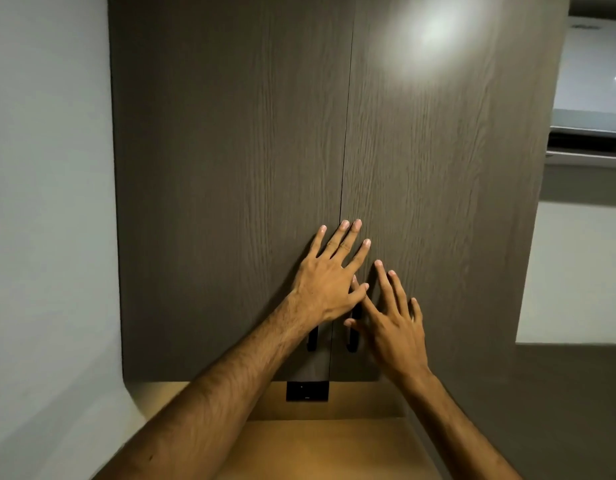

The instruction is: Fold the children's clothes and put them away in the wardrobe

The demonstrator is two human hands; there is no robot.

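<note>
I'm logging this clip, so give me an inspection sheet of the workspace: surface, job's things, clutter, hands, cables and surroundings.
Surface: tan counter below the cabinet, bare where visible.
Job's things: wardrobe doors shut; two dark handles by the centre seam; no clothes in view.
Clutter: nothing seen.
Hands: left hand flat across the seam, fingers spread; right hand open against the right door; both hold nothing.
Cables: nothing seen; a small black panel under the doors.
Surroundings: pale wall left, ceiling vent right.

white wall [47,202] — left | black switch plate [307,391] (below) | tan counter [320,445] — underneath
</note>
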